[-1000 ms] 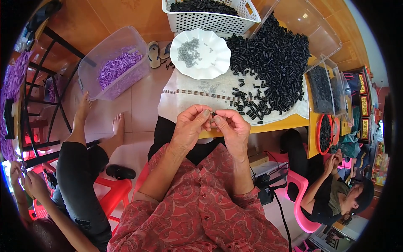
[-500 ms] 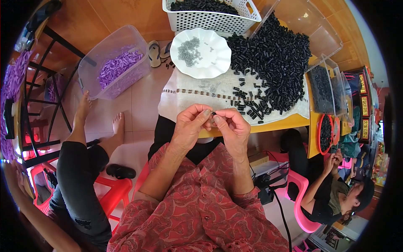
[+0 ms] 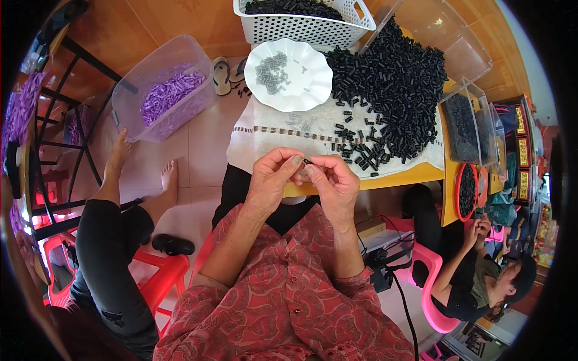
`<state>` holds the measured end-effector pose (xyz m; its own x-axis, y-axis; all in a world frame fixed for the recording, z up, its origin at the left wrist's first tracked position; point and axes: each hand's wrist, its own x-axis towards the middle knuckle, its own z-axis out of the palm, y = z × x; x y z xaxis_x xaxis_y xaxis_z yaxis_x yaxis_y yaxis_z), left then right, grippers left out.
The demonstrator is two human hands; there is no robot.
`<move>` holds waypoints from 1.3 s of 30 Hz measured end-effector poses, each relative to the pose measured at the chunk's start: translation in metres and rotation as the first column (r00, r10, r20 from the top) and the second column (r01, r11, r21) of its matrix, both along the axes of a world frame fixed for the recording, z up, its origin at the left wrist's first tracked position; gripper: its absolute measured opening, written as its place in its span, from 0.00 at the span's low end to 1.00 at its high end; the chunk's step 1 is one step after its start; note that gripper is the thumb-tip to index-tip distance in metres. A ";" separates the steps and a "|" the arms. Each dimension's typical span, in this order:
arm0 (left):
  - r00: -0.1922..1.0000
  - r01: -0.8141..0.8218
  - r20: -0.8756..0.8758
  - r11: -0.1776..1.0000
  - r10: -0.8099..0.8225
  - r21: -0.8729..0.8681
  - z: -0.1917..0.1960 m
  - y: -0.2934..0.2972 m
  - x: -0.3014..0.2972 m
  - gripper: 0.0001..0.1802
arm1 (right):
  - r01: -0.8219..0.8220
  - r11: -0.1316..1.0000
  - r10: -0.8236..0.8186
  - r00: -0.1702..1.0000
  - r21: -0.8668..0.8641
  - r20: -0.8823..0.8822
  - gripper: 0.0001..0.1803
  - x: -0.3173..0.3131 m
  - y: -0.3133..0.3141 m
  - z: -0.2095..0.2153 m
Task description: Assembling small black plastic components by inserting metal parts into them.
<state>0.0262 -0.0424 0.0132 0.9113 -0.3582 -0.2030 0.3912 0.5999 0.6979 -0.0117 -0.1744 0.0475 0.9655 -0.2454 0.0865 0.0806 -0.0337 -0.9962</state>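
My left hand [image 3: 274, 177] and my right hand [image 3: 333, 182] meet at the near edge of the table, fingertips pinched together on one small black tube piece [image 3: 307, 161]. A large heap of the same black tube pieces [image 3: 397, 90] covers the white cloth [image 3: 265, 129] just beyond my hands. Further back stands a white scalloped plate [image 3: 289, 75] with small grey metal parts in it. More grey parts lie loose on the cloth between the plate and my hands.
A white perforated basket [image 3: 301, 24] of black pieces stands at the back. Clear bins [image 3: 463, 120] line the right. A clear tub of purple pieces [image 3: 165, 96] sits on the floor left. One person sits at left [image 3: 114, 240], another at lower right [image 3: 481, 277].
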 end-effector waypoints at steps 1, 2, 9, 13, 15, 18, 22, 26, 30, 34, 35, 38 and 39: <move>1.000 -0.001 -0.005 1.000 0.001 -0.005 0.000 0.000 0.000 0.08 | -0.007 1.000 0.007 1.000 0.005 -0.009 0.07 0.000 0.000 0.000; 1.000 -0.001 -0.010 1.000 0.001 -0.009 0.000 0.000 0.000 0.08 | -0.014 1.000 0.014 1.000 0.010 -0.017 0.07 0.000 -0.001 -0.001; 0.999 0.013 -0.048 0.997 -0.017 -0.078 -0.001 0.001 0.000 0.09 | -0.046 0.998 0.046 0.999 -0.041 0.010 0.06 0.001 0.001 0.006; 0.997 0.021 -0.075 0.994 -0.029 -0.109 -0.003 0.000 0.000 0.09 | -0.034 0.999 0.034 0.999 0.005 0.013 0.05 0.001 0.002 0.004; 0.997 0.025 -0.075 0.993 -0.034 -0.117 -0.003 0.001 0.000 0.09 | -0.033 0.999 0.033 0.999 0.002 0.013 0.05 0.001 0.002 0.004; 0.997 0.029 -0.068 0.993 -0.037 -0.116 -0.003 0.001 0.001 0.09 | -0.035 0.999 0.035 0.999 0.005 0.012 0.05 0.002 0.002 0.005; 0.997 0.029 -0.068 0.993 -0.037 -0.115 -0.004 0.001 0.001 0.09 | -0.034 0.999 0.034 0.999 -0.009 0.009 0.05 0.002 0.002 0.005; 0.997 0.029 -0.064 0.994 -0.036 -0.110 -0.003 0.001 0.001 0.09 | -0.041 0.999 0.041 0.999 -0.025 0.007 0.05 0.002 0.002 0.005; 0.997 0.029 -0.063 0.995 -0.035 -0.094 -0.002 0.000 0.002 0.08 | -0.043 0.998 0.043 0.999 -0.038 0.006 0.05 0.002 0.001 0.002; 0.997 0.030 -0.063 0.994 -0.037 -0.104 -0.003 0.000 0.002 0.08 | -0.047 0.999 0.047 0.999 -0.024 0.003 0.05 0.002 0.001 0.004; 0.997 0.030 -0.062 0.994 -0.037 -0.106 -0.003 0.000 0.002 0.08 | -0.047 0.999 0.047 0.999 -0.016 -0.004 0.05 0.002 0.001 0.004; 0.997 0.019 -0.071 0.995 -0.025 -0.096 -0.004 -0.001 0.002 0.08 | -0.040 0.999 0.040 0.999 -0.026 0.006 0.05 0.002 0.001 0.001; 0.997 0.017 -0.071 0.995 -0.024 -0.096 -0.004 0.000 0.002 0.08 | -0.041 0.999 0.041 0.999 -0.025 0.006 0.05 0.002 0.001 0.001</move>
